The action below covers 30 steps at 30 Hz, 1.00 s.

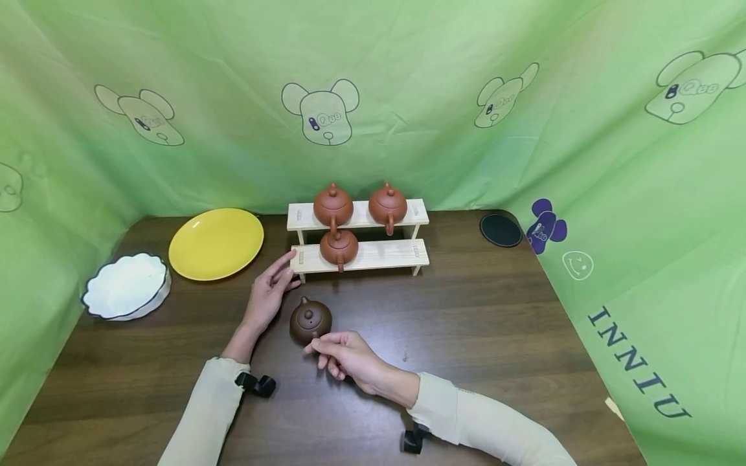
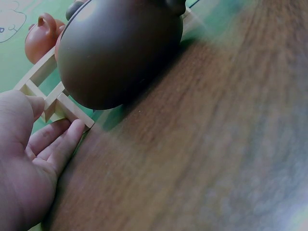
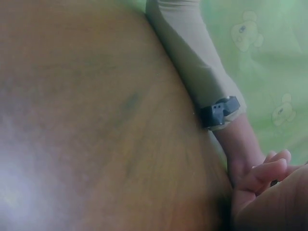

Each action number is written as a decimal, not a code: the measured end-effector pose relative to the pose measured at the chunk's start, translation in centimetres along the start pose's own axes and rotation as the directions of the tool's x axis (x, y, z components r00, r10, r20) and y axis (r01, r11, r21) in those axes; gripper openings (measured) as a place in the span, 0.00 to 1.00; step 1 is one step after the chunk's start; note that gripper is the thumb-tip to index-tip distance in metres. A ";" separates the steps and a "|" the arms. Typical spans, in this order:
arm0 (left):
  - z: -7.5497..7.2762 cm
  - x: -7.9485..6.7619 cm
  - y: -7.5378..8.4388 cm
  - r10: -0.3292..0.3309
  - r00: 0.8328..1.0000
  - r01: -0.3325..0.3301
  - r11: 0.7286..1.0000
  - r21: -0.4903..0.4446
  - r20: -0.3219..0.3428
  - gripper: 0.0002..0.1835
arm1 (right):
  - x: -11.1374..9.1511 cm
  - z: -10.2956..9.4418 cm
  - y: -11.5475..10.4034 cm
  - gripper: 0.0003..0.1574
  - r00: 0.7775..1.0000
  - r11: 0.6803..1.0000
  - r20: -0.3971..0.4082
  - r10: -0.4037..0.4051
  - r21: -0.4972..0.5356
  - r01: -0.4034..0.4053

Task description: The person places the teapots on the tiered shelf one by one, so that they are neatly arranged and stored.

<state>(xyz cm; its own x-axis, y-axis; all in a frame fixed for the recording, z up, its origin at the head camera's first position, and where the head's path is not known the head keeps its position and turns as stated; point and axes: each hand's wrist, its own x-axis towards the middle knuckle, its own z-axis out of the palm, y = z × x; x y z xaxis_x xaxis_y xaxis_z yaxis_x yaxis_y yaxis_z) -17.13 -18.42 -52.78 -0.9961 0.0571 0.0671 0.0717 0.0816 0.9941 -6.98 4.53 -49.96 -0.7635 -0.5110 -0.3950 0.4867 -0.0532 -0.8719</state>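
My right hand [image 1: 352,357] pinches the handle of a dark brown teapot [image 1: 309,317], whose spout points toward the back; the fingertips hide most of the handle. In the left wrist view the round side of this teapot [image 2: 120,53] looms large. Fingers fairly straight, my left hand [image 1: 269,298] touches the left end of the lower wooden shelf [image 1: 381,255], its lower fingers beside the shelf leg. On that shelf sits a reddish-brown teapot [image 1: 339,247], left of the middle. Two more reddish-brown teapots [image 1: 333,205] stand on the upper wooden shelf [image 1: 359,212] behind.
To the left lie a yellow plate [image 1: 216,244] and a white scalloped dish [image 1: 126,287] with a dark rim. A dark oval mat [image 1: 500,230] is at the back right corner. Green printed cloth [image 1: 408,116] surrounds the brown wooden table [image 1: 484,336].
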 end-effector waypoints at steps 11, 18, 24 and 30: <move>0.1 0.0 -0.1 -0.001 1.000 0.001 1.000 -0.017 -0.006 0.26 | 0.3 -0.4 0.1 0.20 1.000 1.000 -0.006 0.003 0.028 -0.003; 0.1 0.2 -0.1 -0.003 1.000 0.003 1.000 -0.027 0.002 0.26 | -0.2 -0.9 -0.3 0.20 1.000 1.000 -0.001 0.008 0.014 -0.008; 0.1 0.2 -0.1 -0.007 1.000 0.007 1.000 -0.022 0.004 0.26 | -0.9 -1.4 -0.7 0.20 1.000 1.000 -0.010 -0.021 -0.005 0.021; 0.1 0.2 -0.1 -0.012 1.000 0.012 1.000 -0.026 0.002 0.26 | -1.7 -1.8 -1.4 0.21 0.999 0.999 -0.022 -0.043 -0.017 0.042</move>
<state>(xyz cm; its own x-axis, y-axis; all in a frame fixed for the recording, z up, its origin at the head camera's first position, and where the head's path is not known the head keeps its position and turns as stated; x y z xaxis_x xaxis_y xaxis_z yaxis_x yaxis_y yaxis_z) -17.29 -18.33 -52.84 -0.9968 0.0577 0.0547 0.0580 0.0564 0.9967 -7.11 7.06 -48.62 -0.7926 -0.4893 -0.3637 0.4466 -0.0599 -0.8927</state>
